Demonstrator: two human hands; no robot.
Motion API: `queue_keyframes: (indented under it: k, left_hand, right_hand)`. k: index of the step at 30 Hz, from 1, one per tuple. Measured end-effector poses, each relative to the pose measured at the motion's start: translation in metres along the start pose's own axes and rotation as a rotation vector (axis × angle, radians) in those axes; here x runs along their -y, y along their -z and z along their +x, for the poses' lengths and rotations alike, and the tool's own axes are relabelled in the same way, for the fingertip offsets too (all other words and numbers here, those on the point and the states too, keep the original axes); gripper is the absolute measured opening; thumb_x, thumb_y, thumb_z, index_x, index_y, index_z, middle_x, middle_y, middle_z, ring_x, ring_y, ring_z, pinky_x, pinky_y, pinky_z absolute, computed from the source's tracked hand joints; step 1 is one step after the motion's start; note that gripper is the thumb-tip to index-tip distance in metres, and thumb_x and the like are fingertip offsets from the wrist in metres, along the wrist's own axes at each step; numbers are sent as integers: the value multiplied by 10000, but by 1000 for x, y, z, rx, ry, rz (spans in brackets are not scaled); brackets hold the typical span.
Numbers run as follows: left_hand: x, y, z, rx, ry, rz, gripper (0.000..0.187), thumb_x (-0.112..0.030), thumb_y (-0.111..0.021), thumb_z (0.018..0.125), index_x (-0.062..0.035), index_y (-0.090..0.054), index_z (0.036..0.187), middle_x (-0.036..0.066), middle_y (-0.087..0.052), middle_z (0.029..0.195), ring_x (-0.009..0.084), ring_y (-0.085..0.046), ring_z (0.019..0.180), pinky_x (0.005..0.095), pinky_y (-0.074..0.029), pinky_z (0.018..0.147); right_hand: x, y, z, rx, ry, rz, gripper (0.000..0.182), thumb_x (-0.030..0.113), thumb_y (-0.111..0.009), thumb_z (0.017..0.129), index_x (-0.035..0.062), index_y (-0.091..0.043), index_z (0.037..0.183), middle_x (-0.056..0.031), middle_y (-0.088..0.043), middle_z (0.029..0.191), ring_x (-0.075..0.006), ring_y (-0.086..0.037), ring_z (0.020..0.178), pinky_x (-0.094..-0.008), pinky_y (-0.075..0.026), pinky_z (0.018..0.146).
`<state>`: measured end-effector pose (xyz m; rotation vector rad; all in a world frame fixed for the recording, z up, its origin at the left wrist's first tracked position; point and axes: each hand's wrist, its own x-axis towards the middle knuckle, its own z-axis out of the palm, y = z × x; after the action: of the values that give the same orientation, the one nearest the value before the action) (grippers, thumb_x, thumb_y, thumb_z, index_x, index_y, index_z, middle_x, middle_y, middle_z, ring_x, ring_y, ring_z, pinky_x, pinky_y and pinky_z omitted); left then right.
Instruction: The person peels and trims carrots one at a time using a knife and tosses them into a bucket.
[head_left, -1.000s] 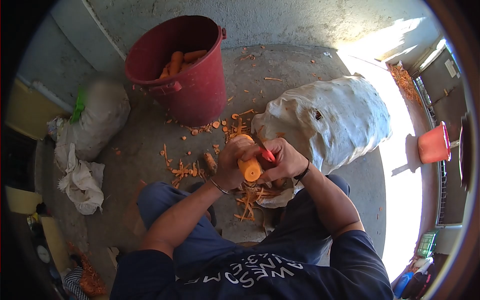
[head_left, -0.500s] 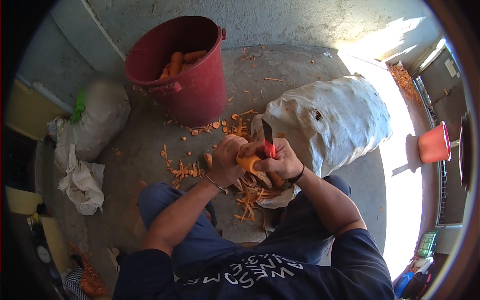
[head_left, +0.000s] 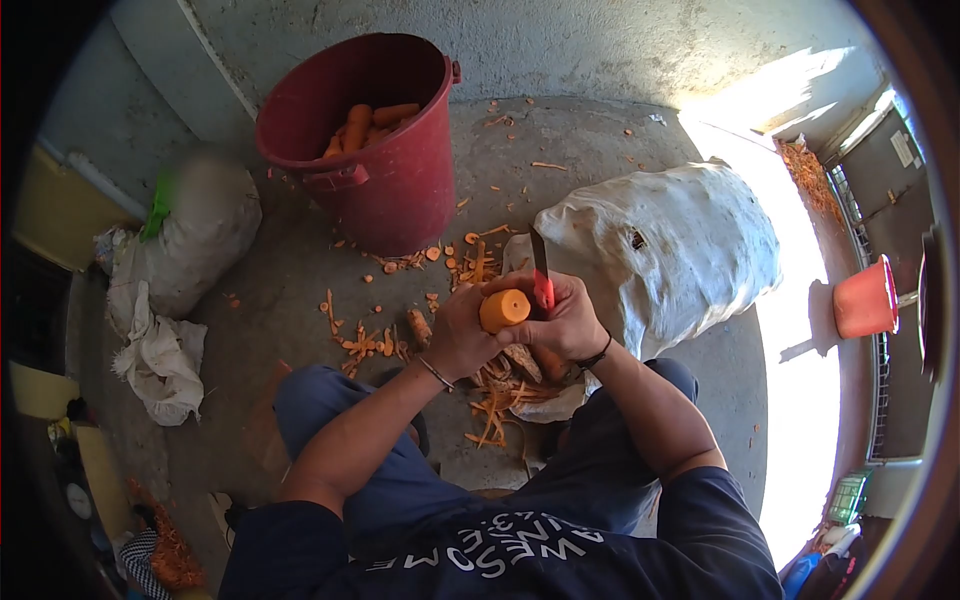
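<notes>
A thick peeled carrot [head_left: 504, 310] is gripped in my left hand [head_left: 461, 330], its flat cut end facing up toward me. My right hand [head_left: 573, 320] is closed on the red handle of a knife [head_left: 543, 287], whose dark blade points up and away from me. The right thumb lies close to the carrot's cut end. Below both hands, unpeeled carrots [head_left: 522, 360] and a pile of orange peelings [head_left: 492, 418] lie at the mouth of a white sack, partly hidden by my hands.
A tall dark red bucket [head_left: 400, 190] holds peeled carrots [head_left: 357, 125] ahead on the left. The bulging white sack [head_left: 680, 235] lies ahead on the right. Peel strips and cut ends [head_left: 368, 342] litter the concrete floor. Another sack [head_left: 205, 225] stands at left, and a red pail [head_left: 866, 298] at right.
The carrot has turned in my left hand so its cut end now faces me. The knife has tilted slightly more upright beside it.
</notes>
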<state>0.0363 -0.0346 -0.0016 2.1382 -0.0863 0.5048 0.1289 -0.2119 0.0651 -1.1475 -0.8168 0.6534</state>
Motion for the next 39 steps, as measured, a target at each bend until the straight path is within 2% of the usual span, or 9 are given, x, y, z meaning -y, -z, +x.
queue_keyframes:
  k: [5,8,10,13,15,19,22,27,39]
  left_hand:
    - [-13,13,3,292,137,-192,567,-519,-759,968,-55,-651,1274,144,-742,1170,278,-745,1053,420,-598,879]
    - [-14,6,-6,404,475,-1125,502,-495,-595,1089,-66,-620,1349,118,-733,1267,217,-742,1109,376,-613,905]
    - [-41,0,-8,332,769,-1487,566,-569,-458,1124,-102,-568,1424,121,-728,1173,192,-731,1079,370,-611,915]
    - [-31,-2,-11,429,705,-1745,585,-582,-427,1126,-101,-542,1440,126,-720,1213,197,-734,1087,377,-629,897]
    - [-33,-3,-11,384,727,-1697,556,-565,-428,1132,-111,-542,1432,96,-714,1232,197,-739,1065,374,-639,847]
    - [-39,0,-9,116,895,-1523,495,-529,-463,1130,-132,-547,1413,59,-708,1193,182,-733,1031,381,-633,831]
    - [-28,3,-8,93,927,-1561,485,-536,-494,1118,-147,-548,1403,51,-707,1170,184,-729,1036,392,-628,806]
    - [-10,11,-6,173,878,-1663,524,-579,-466,1107,-139,-548,1379,68,-699,1191,218,-731,1039,463,-641,704]
    - [-13,4,19,-221,900,-1674,543,-521,-551,1085,-88,-517,1410,131,-626,1340,280,-665,1211,544,-623,926]
  right_hand:
    - [-14,30,0,-186,-138,122,467,171,-809,952,-16,-659,1354,-129,-757,1212,-149,-735,928,-310,-602,868]
    - [-9,32,9,-422,-316,506,485,424,-641,1064,40,-633,1361,-146,-764,1116,-30,-480,477,-207,-439,435]
    - [-5,31,16,-484,-357,571,487,432,-632,1071,42,-629,1362,-139,-762,1109,-26,-481,481,-204,-446,444]
    - [-18,46,19,-558,-379,623,470,447,-608,1086,37,-651,1313,-119,-765,1044,-38,-463,474,-207,-467,469]
    - [-29,56,21,-294,-490,603,455,455,-583,1098,35,-680,1240,-84,-756,944,-45,-436,477,-217,-442,464]
    - [-31,36,28,-572,-527,344,242,246,-693,1055,53,-688,1200,62,-486,671,-50,-402,491,-260,-381,454]
    - [-34,33,23,-558,-569,231,253,208,-713,1042,30,-685,1220,-75,-767,944,-44,-435,504,-231,-375,446]
    - [-30,25,26,-465,-600,132,263,224,-705,1050,26,-683,1222,-112,-788,1039,-37,-449,482,-227,-367,426]
    - [-19,52,19,-475,-419,80,314,324,-671,1081,21,-686,1165,-102,-768,977,-34,-433,438,-232,-336,394]
